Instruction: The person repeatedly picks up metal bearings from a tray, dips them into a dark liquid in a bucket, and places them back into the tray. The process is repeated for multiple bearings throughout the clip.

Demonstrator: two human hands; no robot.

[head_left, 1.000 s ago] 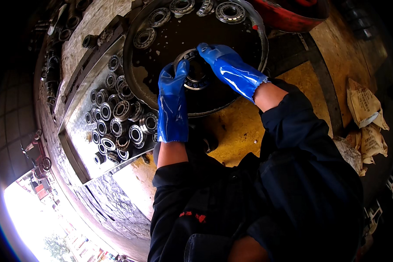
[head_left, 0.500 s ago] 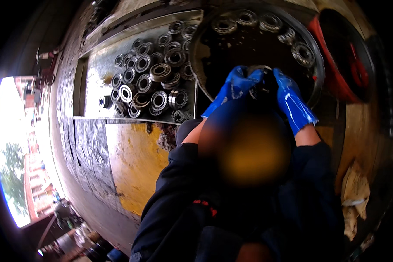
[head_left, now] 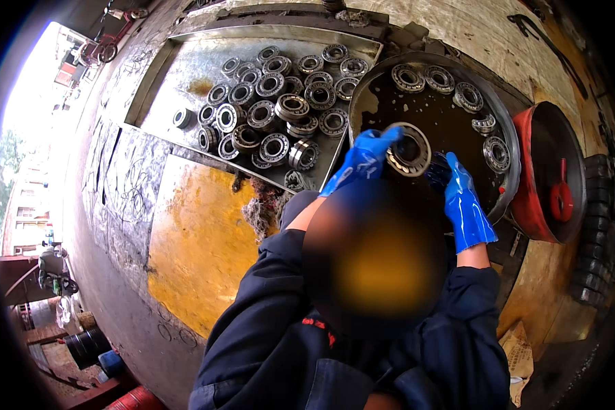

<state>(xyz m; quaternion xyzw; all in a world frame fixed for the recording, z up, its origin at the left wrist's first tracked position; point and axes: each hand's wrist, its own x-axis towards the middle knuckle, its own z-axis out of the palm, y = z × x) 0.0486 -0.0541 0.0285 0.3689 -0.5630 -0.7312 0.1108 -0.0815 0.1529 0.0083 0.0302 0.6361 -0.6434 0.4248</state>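
Both my hands wear blue gloves and meet over a round dark basin [head_left: 500, 123] of oily liquid. My left hand [head_left: 361, 161] grips a large steel roller bearing [head_left: 408, 150] by its left side and holds it tilted on edge above the liquid. My right hand [head_left: 463, 202] closes on the bearing's right side, its fingertips dark and partly hidden behind it. Several more bearings [head_left: 439, 79] lie along the basin's far rim. A blurred patch hides the area below my hands.
A shallow metal tray [head_left: 184, 75] left of the basin holds several cleaned bearings [head_left: 275, 109]. A red bowl [head_left: 534, 205] with a red tool in it stands on the right. The worn yellow bench top [head_left: 198, 239] spreads at lower left, with a wad of rag [head_left: 258, 210] on it.
The view has swung, so the tray and basin now lie further up. The bearing, earlier low in the basin under both hands, is now raised on edge between them.
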